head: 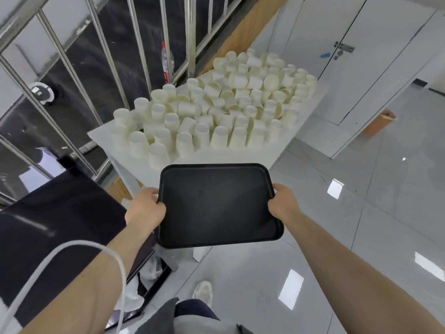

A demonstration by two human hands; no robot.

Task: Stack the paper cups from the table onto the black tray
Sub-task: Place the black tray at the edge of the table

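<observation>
My fingers are hidden beneath the flat black plastic tray (pixel 218 204), bare inside; my left hand (pixel 147 208) and right hand (pixel 284 203) grasp its sides. Beyond it, white paper cups (pixel 216 109) crowd the white table (pixel 216 155).

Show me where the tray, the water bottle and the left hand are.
tray (pixel 216 203), head view, bare middle of its floor
water bottle (pixel 166 61), head view, its label
left hand (pixel 144 208), head view, back of hand

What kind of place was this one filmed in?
Probably an indoor hallway or utility room: glossy tiled floor, white double doors with a latch, metal railing.
</observation>
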